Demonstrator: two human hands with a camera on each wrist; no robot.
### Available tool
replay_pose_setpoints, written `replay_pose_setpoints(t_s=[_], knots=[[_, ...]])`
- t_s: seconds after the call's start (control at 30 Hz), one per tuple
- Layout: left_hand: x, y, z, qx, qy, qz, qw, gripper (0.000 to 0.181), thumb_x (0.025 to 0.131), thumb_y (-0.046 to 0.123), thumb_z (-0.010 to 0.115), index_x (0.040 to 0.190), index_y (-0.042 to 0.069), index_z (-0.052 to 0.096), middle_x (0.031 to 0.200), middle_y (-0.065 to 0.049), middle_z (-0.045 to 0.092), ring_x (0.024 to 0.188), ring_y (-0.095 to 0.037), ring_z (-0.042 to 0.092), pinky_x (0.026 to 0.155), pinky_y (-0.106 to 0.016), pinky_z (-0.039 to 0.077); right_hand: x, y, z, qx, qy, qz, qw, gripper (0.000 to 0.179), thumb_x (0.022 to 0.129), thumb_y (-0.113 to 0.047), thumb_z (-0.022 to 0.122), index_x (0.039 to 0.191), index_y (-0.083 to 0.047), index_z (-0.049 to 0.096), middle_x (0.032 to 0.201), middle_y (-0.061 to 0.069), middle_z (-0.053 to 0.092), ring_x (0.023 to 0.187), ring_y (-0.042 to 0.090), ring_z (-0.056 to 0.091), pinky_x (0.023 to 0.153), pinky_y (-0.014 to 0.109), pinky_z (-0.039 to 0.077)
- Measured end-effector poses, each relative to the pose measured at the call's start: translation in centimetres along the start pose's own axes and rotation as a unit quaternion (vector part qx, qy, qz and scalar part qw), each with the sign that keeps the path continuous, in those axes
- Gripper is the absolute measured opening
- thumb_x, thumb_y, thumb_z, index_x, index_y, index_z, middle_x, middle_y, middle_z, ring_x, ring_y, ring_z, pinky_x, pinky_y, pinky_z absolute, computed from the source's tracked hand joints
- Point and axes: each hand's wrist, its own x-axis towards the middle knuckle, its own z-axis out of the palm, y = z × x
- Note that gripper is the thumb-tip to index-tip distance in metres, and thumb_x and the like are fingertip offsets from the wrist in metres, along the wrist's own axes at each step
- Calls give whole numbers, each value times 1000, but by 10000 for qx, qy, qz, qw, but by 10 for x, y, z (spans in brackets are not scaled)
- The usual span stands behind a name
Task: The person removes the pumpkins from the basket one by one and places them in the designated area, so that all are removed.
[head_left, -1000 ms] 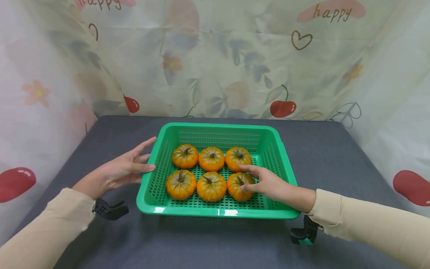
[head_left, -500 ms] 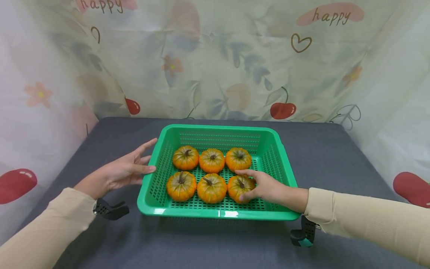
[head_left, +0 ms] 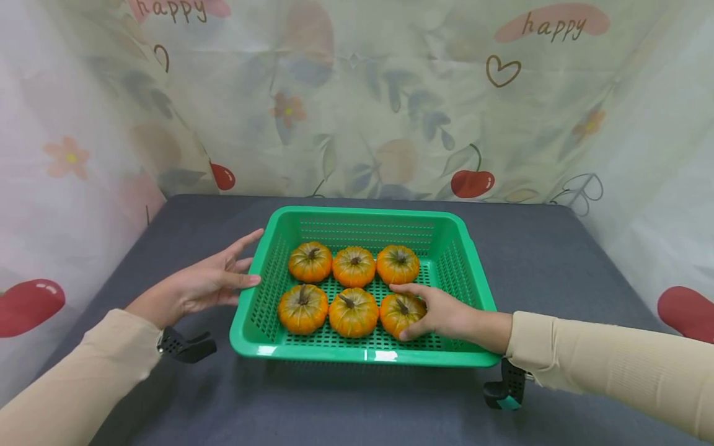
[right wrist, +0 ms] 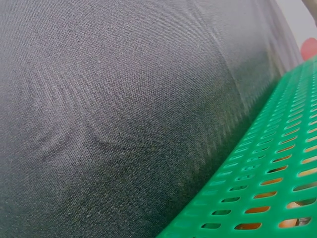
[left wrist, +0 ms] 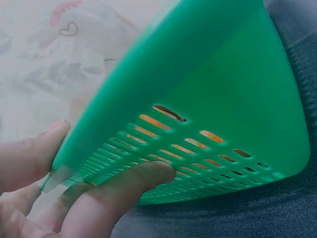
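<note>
Several small orange pumpkins stand in two rows of three inside a green slotted plastic basket (head_left: 301, 354). My right hand (head_left: 446, 313) reaches over the basket's right side and grips the front right pumpkin (head_left: 397, 314), fingers on its far side and thumb on its near side. Beside it are the front middle pumpkin (head_left: 354, 319) and, behind, the back right pumpkin (head_left: 398, 262). At the basket's left side, my left hand (head_left: 203, 282) has its fingers extended. The left wrist view shows its thumb (left wrist: 29, 158) by the rim and a finger (left wrist: 124, 186) along the slotted outer wall.
The basket sits on a dark grey cloth-covered table (head_left: 357, 409). Behind the table hangs a printed curtain (head_left: 357, 124), with more of it along both sides. A black wrist device (head_left: 186, 347) sits under the left cuff and another device (head_left: 504, 387) under the right.
My right hand has settled lower around the front right pumpkin, its thumb moving to the pumpkin's near side. The left hand and the pumpkins keep their places.
</note>
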Motion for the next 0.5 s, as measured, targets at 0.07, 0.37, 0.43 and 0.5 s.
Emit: replay_pose_setpoints(t_s=[0.07,0.37,0.43,0.5], knots=[[0,0,0,-3,1,-17,10000,100,95,-1,58,153,42,-11,162,-18,2,112,-29,64,88,-51,55,0,0,0,-31,-4,-12,10000,86,74,-9,84,148,-10,40,144,23,41,116,30,47,87,36,50],[1,1,-2,57,-10,-46,10000,99,95,0,57,153,44,-9,162,-17,1,114,-29,63,89,-50,55,0,1,0,-38,20,-130,9999,84,74,-8,83,147,-7,41,143,23,43,115,30,49,87,36,51],[1,1,-2,58,-4,-49,10000,99,95,0,58,153,44,-9,162,-17,1,114,-29,63,89,-50,55,1,1,0,-34,35,-128,9999,83,74,-8,83,146,-7,42,142,22,44,113,29,50,87,36,51],[1,0,-2,72,-3,-52,10000,99,95,0,58,153,43,-9,162,-18,2,113,-29,63,89,-50,55,1,1,0,-37,43,-103,9999,82,74,-7,84,145,-7,43,140,22,45,112,29,51,86,36,51]])
